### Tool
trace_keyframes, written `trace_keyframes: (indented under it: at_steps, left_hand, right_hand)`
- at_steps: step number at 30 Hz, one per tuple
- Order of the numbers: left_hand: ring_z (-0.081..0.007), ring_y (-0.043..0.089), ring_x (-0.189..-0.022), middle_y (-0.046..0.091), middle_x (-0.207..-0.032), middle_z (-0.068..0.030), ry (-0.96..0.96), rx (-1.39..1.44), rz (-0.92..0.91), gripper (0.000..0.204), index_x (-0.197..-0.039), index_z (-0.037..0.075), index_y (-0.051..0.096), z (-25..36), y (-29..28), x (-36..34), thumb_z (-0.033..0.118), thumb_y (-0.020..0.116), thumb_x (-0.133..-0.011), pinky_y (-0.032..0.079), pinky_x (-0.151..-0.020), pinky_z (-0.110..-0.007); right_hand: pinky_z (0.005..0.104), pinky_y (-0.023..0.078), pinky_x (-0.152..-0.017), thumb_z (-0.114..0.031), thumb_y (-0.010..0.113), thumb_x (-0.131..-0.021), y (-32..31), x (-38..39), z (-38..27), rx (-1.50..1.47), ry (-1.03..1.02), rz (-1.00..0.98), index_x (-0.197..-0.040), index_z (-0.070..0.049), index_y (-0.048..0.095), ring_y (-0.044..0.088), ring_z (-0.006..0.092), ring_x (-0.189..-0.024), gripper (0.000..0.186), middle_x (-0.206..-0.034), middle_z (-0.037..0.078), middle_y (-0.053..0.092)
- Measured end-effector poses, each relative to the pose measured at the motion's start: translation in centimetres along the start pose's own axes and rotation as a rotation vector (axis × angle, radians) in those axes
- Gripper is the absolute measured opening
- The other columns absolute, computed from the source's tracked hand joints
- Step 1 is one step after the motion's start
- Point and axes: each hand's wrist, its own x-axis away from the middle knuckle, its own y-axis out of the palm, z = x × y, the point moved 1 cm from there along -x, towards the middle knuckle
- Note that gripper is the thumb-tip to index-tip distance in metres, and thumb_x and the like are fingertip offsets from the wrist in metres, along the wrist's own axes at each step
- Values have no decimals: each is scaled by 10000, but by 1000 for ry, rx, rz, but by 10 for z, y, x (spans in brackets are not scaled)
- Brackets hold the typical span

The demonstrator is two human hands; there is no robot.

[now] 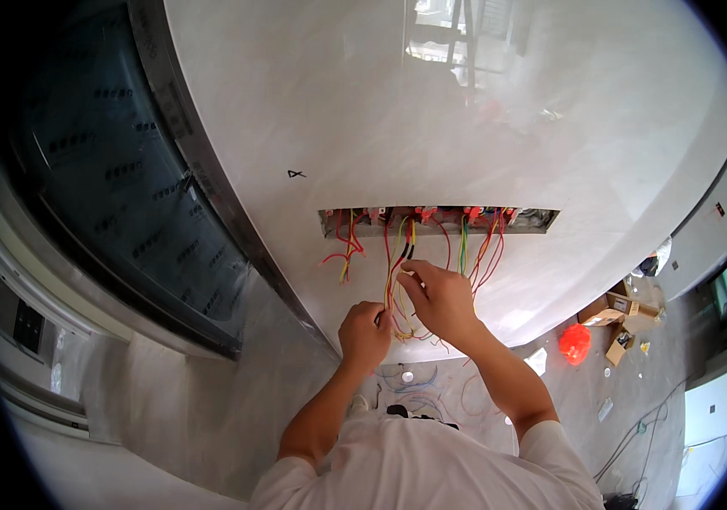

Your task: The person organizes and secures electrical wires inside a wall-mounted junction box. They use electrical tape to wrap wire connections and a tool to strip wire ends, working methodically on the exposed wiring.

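A long slot (542, 228) is cut in the glossy pale wall panel, and bundles of coloured wires hang out of it. My left hand (366, 336) is closed around the lower part of red and yellow wires (388, 285) in the middle bundle. Above it and to the right, my right hand (440, 299) is closed, thumb and fingertips pinched at the same bundle, just below short black sleeves or tape (408, 252). The exact wire in its fingertips is hidden. Red and yellow wires (352, 246) hang to the left; green, yellow and red wires (489, 242) hang to the right.
A dark film-covered door (125, 170) with a metal frame stands at left. On the floor to the right lie a red plastic bag (575, 344), cardboard boxes (619, 310) and dark cables (644, 425). Loose wire offcuts (419, 387) lie near my feet.
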Motion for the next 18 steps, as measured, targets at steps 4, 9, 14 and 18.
trace_keyframes:
  at_steps: [4, 9, 14, 18]
  left_hand:
    - [-333, 659, -891, 703, -923, -117, 96, 94, 75, 77, -911, 34, 692, 25, -21, -2, 79, 717, -854, 518, -775, -452]
    - [-297, 666, -801, 703, -890, -131, 209, 244, 164, 92, -915, 15, 688, 54, -39, -4, 92, 715, -872, 507, -712, -390]
    - [-93, 552, -645, 670, -771, -44, -263, 827, -148, 154, -907, -27, 701, 59, -41, -22, 125, 683, -930, 434, -593, -271]
    - [-85, 539, -665, 636, -712, -41, -391, 971, -166, 212, -855, -41, 690, 63, -35, -47, 154, 676, -937, 432, -606, -303]
  right_hand:
    - [395, 468, -536, -248, 712, -957, 1, -27, -3, -20, 146, -155, -905, -28, 721, 646, 278, -560, 226, -689, 121, 688]
    - [452, 495, -604, -248, 696, -938, 18, -56, 9, -112, 132, -87, -898, -25, 704, 663, 369, -651, 226, -693, 172, 672]
    - [484, 506, -640, -251, 657, -968, 24, -80, 3, -50, 149, -29, -946, -33, 705, 677, 406, -717, 224, -742, 188, 687]
    - [419, 512, -641, -258, 643, -1001, 20, -77, 4, -180, 208, -48, -1033, -12, 711, 686, 322, -702, 257, -771, 165, 701]
